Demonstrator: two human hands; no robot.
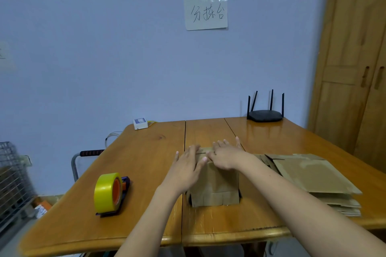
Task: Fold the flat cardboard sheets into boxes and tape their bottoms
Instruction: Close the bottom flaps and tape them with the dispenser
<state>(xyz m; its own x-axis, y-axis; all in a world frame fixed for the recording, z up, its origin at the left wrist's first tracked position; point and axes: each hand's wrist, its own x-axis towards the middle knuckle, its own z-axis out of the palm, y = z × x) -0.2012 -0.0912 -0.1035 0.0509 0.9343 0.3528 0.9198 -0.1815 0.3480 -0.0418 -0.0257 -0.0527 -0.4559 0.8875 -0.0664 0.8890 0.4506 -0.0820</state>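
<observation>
Now both hands press the flaps down!
Left hand (187,165), right hand (224,155) — fingers flat on the box (215,185) — flaps held closed, tape dispenser (110,193) waiting.

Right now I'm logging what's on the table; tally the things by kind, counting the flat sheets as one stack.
Box under both hands, left, right: 1
Sheet stack: 1
Tape roll: 1
Router: 1
White box: 1
Total: 5
</observation>
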